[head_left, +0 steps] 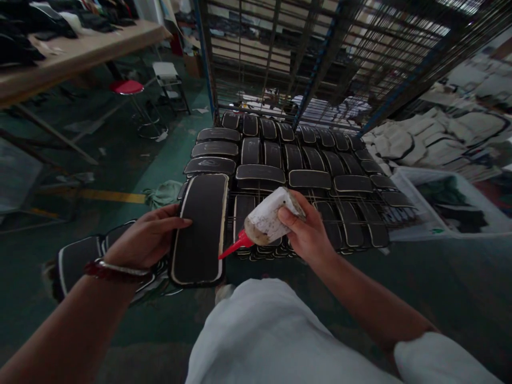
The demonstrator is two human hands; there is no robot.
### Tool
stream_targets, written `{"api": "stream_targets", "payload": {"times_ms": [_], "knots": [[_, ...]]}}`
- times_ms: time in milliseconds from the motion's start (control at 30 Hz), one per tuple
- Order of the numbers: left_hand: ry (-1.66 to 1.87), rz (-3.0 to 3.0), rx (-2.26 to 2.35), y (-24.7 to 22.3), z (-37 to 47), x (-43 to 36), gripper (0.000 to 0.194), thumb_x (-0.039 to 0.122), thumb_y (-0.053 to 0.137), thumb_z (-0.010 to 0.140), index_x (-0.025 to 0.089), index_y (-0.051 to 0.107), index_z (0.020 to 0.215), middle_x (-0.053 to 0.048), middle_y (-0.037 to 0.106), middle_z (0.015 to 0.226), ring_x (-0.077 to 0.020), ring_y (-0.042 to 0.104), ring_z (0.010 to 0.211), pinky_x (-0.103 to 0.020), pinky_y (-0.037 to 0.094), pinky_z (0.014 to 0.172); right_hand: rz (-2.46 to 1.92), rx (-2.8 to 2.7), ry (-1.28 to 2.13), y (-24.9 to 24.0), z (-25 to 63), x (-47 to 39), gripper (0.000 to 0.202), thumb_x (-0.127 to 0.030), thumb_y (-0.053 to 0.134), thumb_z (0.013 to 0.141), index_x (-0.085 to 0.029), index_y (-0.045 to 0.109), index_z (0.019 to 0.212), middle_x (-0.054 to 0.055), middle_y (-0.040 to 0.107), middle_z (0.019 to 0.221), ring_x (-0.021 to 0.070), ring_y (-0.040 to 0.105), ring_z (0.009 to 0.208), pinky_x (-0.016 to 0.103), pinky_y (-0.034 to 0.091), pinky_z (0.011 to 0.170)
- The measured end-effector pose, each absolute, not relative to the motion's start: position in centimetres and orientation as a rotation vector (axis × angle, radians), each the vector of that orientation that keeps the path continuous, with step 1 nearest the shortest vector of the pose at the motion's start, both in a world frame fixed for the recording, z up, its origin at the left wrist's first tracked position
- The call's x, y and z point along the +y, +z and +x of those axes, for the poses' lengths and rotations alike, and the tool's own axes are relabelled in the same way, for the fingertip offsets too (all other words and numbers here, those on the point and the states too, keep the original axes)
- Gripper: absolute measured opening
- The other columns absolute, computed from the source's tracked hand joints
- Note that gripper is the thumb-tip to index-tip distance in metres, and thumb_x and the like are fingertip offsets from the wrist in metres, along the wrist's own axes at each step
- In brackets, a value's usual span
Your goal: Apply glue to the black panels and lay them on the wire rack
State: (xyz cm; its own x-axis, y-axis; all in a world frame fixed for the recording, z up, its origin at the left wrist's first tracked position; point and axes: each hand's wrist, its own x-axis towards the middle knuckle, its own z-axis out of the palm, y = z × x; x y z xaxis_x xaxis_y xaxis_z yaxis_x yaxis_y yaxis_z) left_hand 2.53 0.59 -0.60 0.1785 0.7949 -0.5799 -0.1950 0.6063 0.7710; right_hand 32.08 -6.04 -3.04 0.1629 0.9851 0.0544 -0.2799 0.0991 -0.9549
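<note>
My left hand point(150, 237) grips the left edge of a dark, rounded rectangular pad point(200, 224), its thumb lying on the face. A pale line runs around the pad just inside its black rim. In my right hand point(306, 226) is a stained white squeeze bottle point(272, 216) with a red nozzle point(237, 245). The bottle tilts down to the left, and its tip is at the pad's lower right edge, on or just above the pale line. Behind both hands, many similar pads point(310, 180) lie in rows on a wire rack.
A tall wire-mesh frame point(298, 58) rises behind the rows. More pads point(80, 261) are piled at the lower left. A translucent bin point(448, 205) and stacked pale material point(444, 141) stand to the right. A red stool point(127, 87) and a worktable point(88, 50) are at the left.
</note>
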Motion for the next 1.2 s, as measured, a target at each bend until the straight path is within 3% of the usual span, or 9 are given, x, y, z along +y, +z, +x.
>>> {"api": "stream_targets", "payload": {"times_ms": [200,367,533,633,733,833,1000,1200], "knots": [[0.839,0.526,1.233,-0.4,2.6,0.9,0.052,-0.009,0.068,0.084,0.008,0.077,0.133,-0.009,0.090,0.086,-0.0251,0.084,0.064,-0.031,0.070,0.060,-1.012,-0.912,1.152,-3.4,31.9,-6.7,0.042,-0.049,0.099,0.083,-0.032,0.081,0.116,0.001,0.073,0.104,0.0237,0.064,0.092,0.036,0.054,0.084],[0.938,0.455,1.264,-0.4,2.4,1.1,0.047,-0.014,0.065,0.084,0.002,0.077,0.126,-0.009,0.087,0.077,-0.0210,0.080,0.054,-0.029,0.071,0.061,-1.013,-0.844,1.134,-3.8,31.6,-6.8,0.042,-0.049,0.100,0.082,-0.031,0.082,0.115,0.001,0.073,0.100,0.0228,0.064,0.089,0.034,0.054,0.080],[0.988,0.379,1.292,-0.7,2.3,0.9,0.041,-0.008,0.059,0.092,0.004,0.075,0.128,-0.005,0.086,0.073,-0.0192,0.080,0.054,-0.028,0.071,0.063,-0.985,-0.710,1.093,-4.3,30.6,-6.8,0.038,-0.046,0.100,0.080,-0.030,0.083,0.110,0.001,0.074,0.099,0.0213,0.065,0.089,0.031,0.056,0.080],[1.042,0.266,1.305,-0.7,2.4,0.7,0.040,-0.010,0.053,0.095,0.006,0.074,0.126,0.000,0.082,0.065,-0.0151,0.075,0.048,-0.021,0.068,0.060,-1.017,-0.625,1.077,-5.2,29.7,-7.0,0.042,-0.047,0.102,0.076,-0.028,0.081,0.108,0.002,0.075,0.098,0.0226,0.066,0.089,0.031,0.059,0.076],[1.091,0.247,1.295,-1.0,2.9,0.4,0.049,-0.015,0.051,0.092,0.008,0.073,0.129,0.003,0.080,0.062,-0.0123,0.072,0.044,-0.015,0.064,0.057,-1.014,-0.496,1.258,-6.4,28.6,-6.8,0.048,-0.053,0.103,0.074,-0.025,0.078,0.105,0.003,0.074,0.090,0.0230,0.068,0.078,0.031,0.060,0.062],[1.092,0.260,1.284,-1.8,3.6,-0.2,0.056,-0.014,0.054,0.088,0.011,0.074,0.135,-0.001,0.084,0.069,-0.0177,0.079,0.053,-0.022,0.069,0.061,-0.973,-0.423,1.476,-6.9,28.2,-5.3,0.058,-0.066,0.101,0.073,-0.023,0.073,0.100,0.005,0.073,0.086,0.0243,0.069,0.070,0.032,0.059,0.050],[1.027,0.333,1.204,-3.3,5.1,-1.8,0.054,-0.009,0.061,0.081,0.014,0.079,0.126,-0.009,0.090,0.088,-0.0298,0.088,0.077,-0.037,0.074,0.066,-0.937,-0.604,1.257,-5.4,28.8,-1.1,0.056,-0.062,0.102,0.073,-0.024,0.071,0.102,0.001,0.069,0.086,0.0197,0.067,0.072,0.027,0.059,0.051],[0.954,0.447,1.118,-3.5,6.0,-3.0,0.036,-0.009,0.066,0.079,0.014,0.083,0.102,-0.013,0.090,0.093,-0.0270,0.087,0.078,-0.037,0.075,0.072,-0.984,-0.828,1.056,-4.9,28.9,0.7,0.052,-0.057,0.098,0.079,-0.028,0.073,0.114,0.000,0.071,0.100,0.0196,0.067,0.084,0.028,0.060,0.066]]}}
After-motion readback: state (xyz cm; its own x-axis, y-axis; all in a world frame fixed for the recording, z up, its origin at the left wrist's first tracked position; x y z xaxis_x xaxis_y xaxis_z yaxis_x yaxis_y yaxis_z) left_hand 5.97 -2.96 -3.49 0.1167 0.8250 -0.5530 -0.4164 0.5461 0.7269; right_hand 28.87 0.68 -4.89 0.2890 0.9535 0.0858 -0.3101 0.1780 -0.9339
